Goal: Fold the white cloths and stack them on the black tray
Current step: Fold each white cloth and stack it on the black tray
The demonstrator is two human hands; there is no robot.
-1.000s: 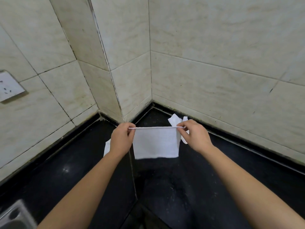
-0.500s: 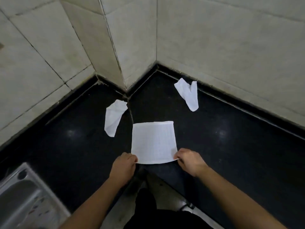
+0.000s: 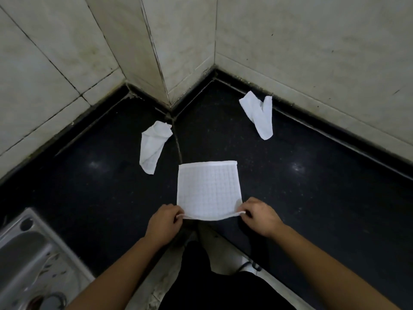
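Head view, looking down: my left grip point(image 3: 164, 222) pinches the near left corner of the flat cloth point(image 3: 209, 189), fingers curled over its edge. My right grip point(image 3: 260, 217) pinches the near right corner the same way. That near edge is lifted a little and sags between my hands. The rest of the cloth lies spread on the black counter point(image 3: 89, 186), showing a faint grid weave. Farther back, the left crumpled cloth point(image 3: 154, 146) lies just beside the counter's seam, and the right crumpled cloth point(image 3: 259, 115) lies near the tiled wall point(image 3: 312, 41). A steel sink point(image 3: 20, 253) sits at my lower left, well apart from all three.
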